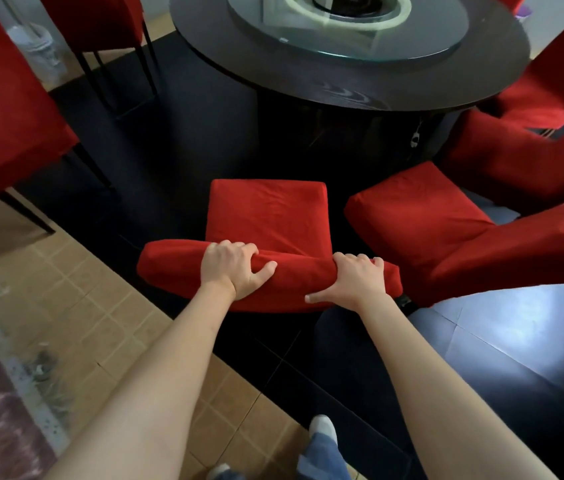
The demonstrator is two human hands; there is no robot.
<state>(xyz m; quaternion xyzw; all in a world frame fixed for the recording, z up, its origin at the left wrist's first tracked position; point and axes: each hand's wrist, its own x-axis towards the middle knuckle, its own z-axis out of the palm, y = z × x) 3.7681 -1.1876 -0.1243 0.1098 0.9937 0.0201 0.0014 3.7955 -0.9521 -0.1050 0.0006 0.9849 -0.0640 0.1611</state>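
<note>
A chair with a red fabric cover (266, 213) stands in front of me, its seat facing a round dark table (308, 74). Both my hands grip the top edge of its backrest. My left hand (233, 268) holds the backrest near its middle, fingers over the top and thumb on the near side. My right hand (351, 280) grips it toward the right end, fingers curled over the far side and thumb below.
A second red-covered chair (446, 237) stands close on the right, with more behind it (529, 161). Other red chairs (0, 109) stand at the left. A glass turntable (342, 32) lies on the table. The floor is black tile, tan tile at left.
</note>
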